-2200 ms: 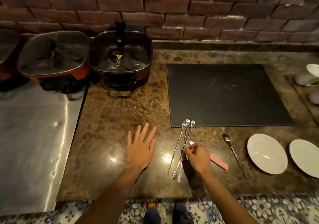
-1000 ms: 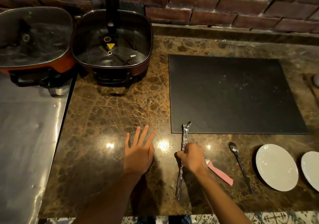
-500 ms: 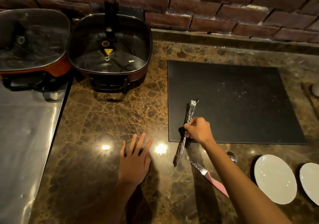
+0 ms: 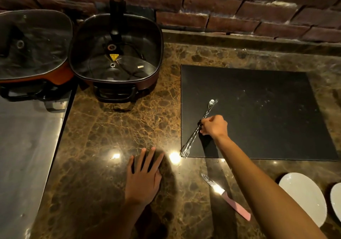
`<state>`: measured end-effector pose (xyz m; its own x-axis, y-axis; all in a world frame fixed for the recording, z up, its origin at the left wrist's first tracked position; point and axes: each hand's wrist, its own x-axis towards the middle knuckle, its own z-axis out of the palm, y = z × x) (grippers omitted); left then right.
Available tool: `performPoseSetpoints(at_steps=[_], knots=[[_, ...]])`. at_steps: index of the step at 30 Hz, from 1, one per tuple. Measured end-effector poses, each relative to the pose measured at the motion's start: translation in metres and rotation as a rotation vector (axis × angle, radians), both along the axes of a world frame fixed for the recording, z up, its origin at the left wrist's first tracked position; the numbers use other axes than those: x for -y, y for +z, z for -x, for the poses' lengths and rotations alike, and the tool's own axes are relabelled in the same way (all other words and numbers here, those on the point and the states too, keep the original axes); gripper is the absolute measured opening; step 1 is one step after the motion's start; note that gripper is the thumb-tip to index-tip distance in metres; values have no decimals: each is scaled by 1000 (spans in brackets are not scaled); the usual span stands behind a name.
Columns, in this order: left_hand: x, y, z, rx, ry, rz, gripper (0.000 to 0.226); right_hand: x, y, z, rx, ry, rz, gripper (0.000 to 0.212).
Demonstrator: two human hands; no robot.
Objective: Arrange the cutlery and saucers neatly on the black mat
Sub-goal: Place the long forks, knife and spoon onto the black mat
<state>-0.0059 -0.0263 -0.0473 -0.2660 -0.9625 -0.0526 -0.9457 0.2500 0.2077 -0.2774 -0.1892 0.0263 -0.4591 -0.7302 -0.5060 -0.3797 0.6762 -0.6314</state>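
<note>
Marble counter (image 4: 114, 128) under my left hand (image 4: 144, 176), flat and spread, holding nothing. My right hand (image 4: 214, 126) is closed round a bundle of forks (image 4: 193, 137), angled over the mat (image 4: 267, 109), tines past its near left corner. Near me lies a knife (image 4: 227, 197); two saucers (image 4: 304, 198) sit rightmost, off the mat.

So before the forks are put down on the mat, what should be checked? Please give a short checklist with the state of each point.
1. Right hand grips the forks as one bundle: ok.
2. Whole bundle over the black mat: not ok, the tines reach past its near edge.
3. Mat surface free for placing: ok.
4. Left hand flat on the counter, out of the way: ok.
5. Pink-handled knife and saucers on the mat: not ok.
6. Number of forks in the bundle: cannot tell.
</note>
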Motion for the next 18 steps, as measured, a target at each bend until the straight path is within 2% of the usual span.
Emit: performPoseSetpoints(at_steps=[3, 8, 13, 18], knots=[[0, 4, 1, 4, 0, -2, 61, -3, 0, 3, -12, 11, 31, 27], [0, 6, 1, 34, -5, -26, 60, -25, 8, 14, 5, 69, 24, 16], [-1, 8, 1, 42, -8, -33, 57, -75, 17, 32, 60, 248, -22, 13], [-2, 13, 2, 51, 7, -65, 59, -145, 19, 51, 19, 413, -60, 6]])
